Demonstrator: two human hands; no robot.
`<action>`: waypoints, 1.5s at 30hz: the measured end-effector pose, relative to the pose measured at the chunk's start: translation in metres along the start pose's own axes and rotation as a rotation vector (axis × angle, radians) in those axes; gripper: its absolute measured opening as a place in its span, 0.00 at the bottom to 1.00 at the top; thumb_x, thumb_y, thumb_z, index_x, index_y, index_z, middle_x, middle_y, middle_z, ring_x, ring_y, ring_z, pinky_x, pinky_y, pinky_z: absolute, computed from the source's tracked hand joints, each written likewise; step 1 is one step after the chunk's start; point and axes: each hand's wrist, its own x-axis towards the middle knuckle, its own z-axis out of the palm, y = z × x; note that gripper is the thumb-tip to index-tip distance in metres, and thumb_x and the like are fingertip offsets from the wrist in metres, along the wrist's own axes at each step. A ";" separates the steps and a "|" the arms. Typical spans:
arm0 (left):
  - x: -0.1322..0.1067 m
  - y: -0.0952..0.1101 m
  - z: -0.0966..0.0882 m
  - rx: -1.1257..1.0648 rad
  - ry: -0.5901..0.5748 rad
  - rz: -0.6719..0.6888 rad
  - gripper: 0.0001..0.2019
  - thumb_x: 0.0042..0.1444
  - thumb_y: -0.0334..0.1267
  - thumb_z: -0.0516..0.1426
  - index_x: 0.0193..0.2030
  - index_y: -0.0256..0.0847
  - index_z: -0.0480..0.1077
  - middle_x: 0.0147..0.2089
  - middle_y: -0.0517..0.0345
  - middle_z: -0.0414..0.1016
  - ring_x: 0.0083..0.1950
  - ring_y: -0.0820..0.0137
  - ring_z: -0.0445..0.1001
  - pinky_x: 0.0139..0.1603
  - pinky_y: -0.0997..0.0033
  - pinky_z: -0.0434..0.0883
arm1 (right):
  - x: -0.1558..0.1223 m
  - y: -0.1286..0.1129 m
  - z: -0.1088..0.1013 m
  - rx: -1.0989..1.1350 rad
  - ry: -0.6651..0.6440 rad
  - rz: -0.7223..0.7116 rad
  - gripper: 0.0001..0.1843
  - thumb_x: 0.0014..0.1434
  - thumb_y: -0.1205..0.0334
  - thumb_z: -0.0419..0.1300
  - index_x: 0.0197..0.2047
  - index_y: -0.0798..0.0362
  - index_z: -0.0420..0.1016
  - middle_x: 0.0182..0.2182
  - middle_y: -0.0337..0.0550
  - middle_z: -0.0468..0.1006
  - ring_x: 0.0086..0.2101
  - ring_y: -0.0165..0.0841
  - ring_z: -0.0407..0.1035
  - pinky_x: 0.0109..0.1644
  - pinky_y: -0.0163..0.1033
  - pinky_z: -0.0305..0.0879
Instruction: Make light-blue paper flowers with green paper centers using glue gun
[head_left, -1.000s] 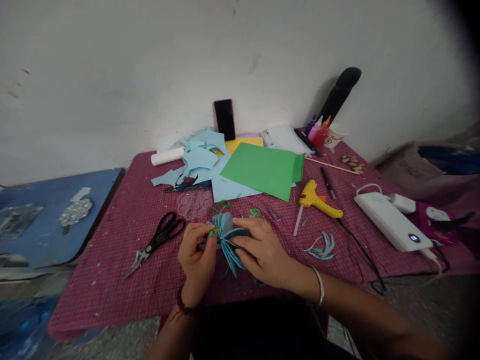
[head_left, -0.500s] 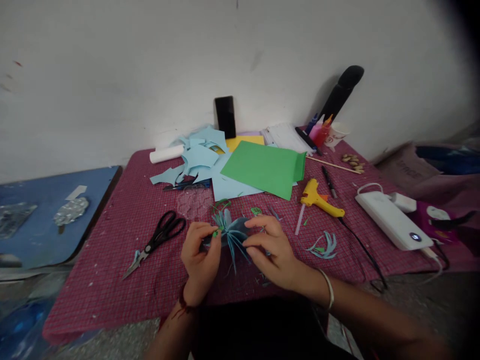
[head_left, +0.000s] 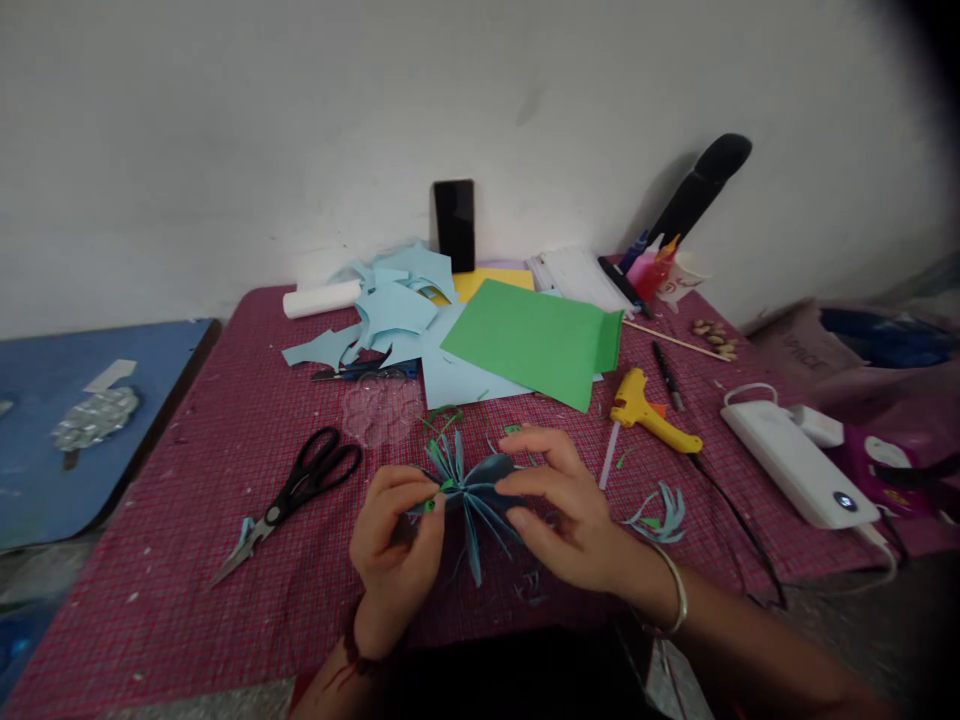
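Observation:
My left hand pinches a blue paper flower near its centre, with a small green bit at its fingertips. The flower has folded petals fanning out, several thin ones pointing up and down. On its right side my right hand has curved, parted fingers that touch a broad petal; no firm grip shows. Black-handled scissors lie to the left, a scrap of blue paper at the blades. Beyond the flower is a clear scalloped plastic piece. Blue fringed paper strips rest to the right.
A yellow glue gun lies right, its cord running toward me. Behind are green paper, blue scraps, a white roll and a phone against the wall. A white power bank sits far right.
My view has shifted slightly, so the scissors appear further left and lower. My right fingers are more spread at the petal. My left hand still pinches the flower.

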 end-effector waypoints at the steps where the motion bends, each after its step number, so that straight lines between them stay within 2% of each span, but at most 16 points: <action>1: 0.000 0.000 0.000 0.006 -0.004 0.000 0.09 0.54 0.24 0.58 0.38 0.42 0.71 0.35 0.59 0.71 0.36 0.71 0.71 0.37 0.69 0.69 | -0.002 -0.002 -0.001 -0.017 -0.011 -0.024 0.14 0.57 0.66 0.59 0.47 0.43 0.70 0.52 0.45 0.68 0.51 0.43 0.66 0.55 0.55 0.64; 5: 0.000 0.001 -0.002 0.019 -0.017 -0.008 0.08 0.55 0.26 0.58 0.38 0.43 0.71 0.35 0.59 0.72 0.36 0.71 0.71 0.36 0.69 0.70 | -0.005 -0.011 -0.001 -0.052 -0.065 -0.045 0.19 0.55 0.64 0.61 0.51 0.42 0.67 0.56 0.46 0.65 0.55 0.45 0.63 0.63 0.60 0.56; 11: -0.001 0.002 -0.001 0.005 0.006 -0.008 0.09 0.54 0.24 0.58 0.37 0.43 0.72 0.35 0.60 0.73 0.37 0.71 0.72 0.37 0.69 0.70 | -0.011 -0.024 0.011 -0.142 -0.069 0.110 0.31 0.51 0.61 0.65 0.57 0.45 0.58 0.63 0.52 0.56 0.63 0.51 0.53 0.63 0.62 0.56; 16: -0.006 0.000 -0.005 0.136 0.005 0.045 0.09 0.54 0.25 0.59 0.39 0.43 0.73 0.37 0.59 0.74 0.38 0.71 0.72 0.38 0.70 0.70 | -0.037 -0.039 0.016 -0.262 0.023 0.057 0.16 0.53 0.63 0.65 0.42 0.46 0.64 0.67 0.46 0.49 0.65 0.52 0.48 0.67 0.65 0.46; 18: -0.008 -0.001 -0.007 0.183 -0.020 0.069 0.09 0.55 0.26 0.59 0.40 0.43 0.73 0.37 0.58 0.74 0.38 0.70 0.73 0.39 0.70 0.71 | -0.045 -0.041 0.019 -0.327 -0.004 0.081 0.14 0.54 0.62 0.65 0.42 0.46 0.67 0.67 0.46 0.50 0.65 0.52 0.48 0.66 0.66 0.45; 24: -0.009 -0.001 -0.006 0.225 -0.099 0.197 0.12 0.56 0.23 0.57 0.44 0.42 0.73 0.37 0.57 0.74 0.38 0.71 0.73 0.38 0.72 0.72 | -0.038 -0.025 0.021 -0.429 -0.067 0.227 0.21 0.54 0.57 0.66 0.51 0.50 0.70 0.66 0.56 0.54 0.65 0.53 0.48 0.64 0.66 0.49; 28: -0.009 0.001 -0.006 0.243 -0.066 0.346 0.14 0.56 0.22 0.57 0.46 0.42 0.73 0.37 0.55 0.74 0.39 0.70 0.74 0.40 0.70 0.74 | -0.025 -0.005 0.008 -0.414 -0.063 0.155 0.34 0.52 0.47 0.69 0.58 0.52 0.66 0.66 0.58 0.54 0.65 0.52 0.49 0.64 0.63 0.52; 31: -0.016 0.003 -0.006 0.316 -0.057 0.425 0.15 0.55 0.21 0.57 0.47 0.40 0.72 0.37 0.54 0.74 0.39 0.69 0.74 0.41 0.70 0.75 | -0.018 0.006 -0.001 -0.367 -0.103 0.086 0.42 0.49 0.43 0.69 0.62 0.50 0.62 0.66 0.57 0.55 0.65 0.51 0.50 0.64 0.62 0.54; 33: -0.023 0.005 -0.006 0.351 -0.062 0.410 0.14 0.56 0.22 0.57 0.46 0.39 0.72 0.37 0.54 0.74 0.39 0.70 0.74 0.40 0.70 0.75 | -0.017 0.009 -0.004 -0.321 -0.103 0.054 0.40 0.54 0.44 0.66 0.65 0.48 0.58 0.66 0.55 0.55 0.65 0.49 0.51 0.64 0.61 0.55; 37: -0.035 0.010 -0.003 0.369 -0.034 0.360 0.12 0.56 0.21 0.57 0.44 0.37 0.73 0.37 0.55 0.72 0.38 0.72 0.73 0.39 0.74 0.75 | -0.022 0.006 0.000 -0.299 -0.040 -0.076 0.26 0.64 0.56 0.57 0.64 0.42 0.59 0.66 0.49 0.54 0.65 0.46 0.51 0.66 0.62 0.51; 40: -0.037 0.013 -0.001 0.362 -0.060 0.332 0.12 0.56 0.20 0.57 0.44 0.35 0.73 0.38 0.54 0.72 0.39 0.73 0.73 0.41 0.75 0.74 | -0.024 0.003 0.005 -0.352 -0.043 -0.147 0.22 0.64 0.63 0.57 0.61 0.43 0.64 0.66 0.48 0.55 0.64 0.46 0.52 0.67 0.64 0.47; 45: -0.036 0.016 0.002 0.336 -0.082 0.294 0.11 0.56 0.21 0.57 0.45 0.35 0.72 0.39 0.54 0.72 0.41 0.73 0.73 0.43 0.75 0.74 | -0.025 0.003 0.007 -0.389 -0.056 -0.173 0.21 0.61 0.67 0.58 0.57 0.46 0.69 0.64 0.50 0.58 0.63 0.47 0.54 0.66 0.64 0.47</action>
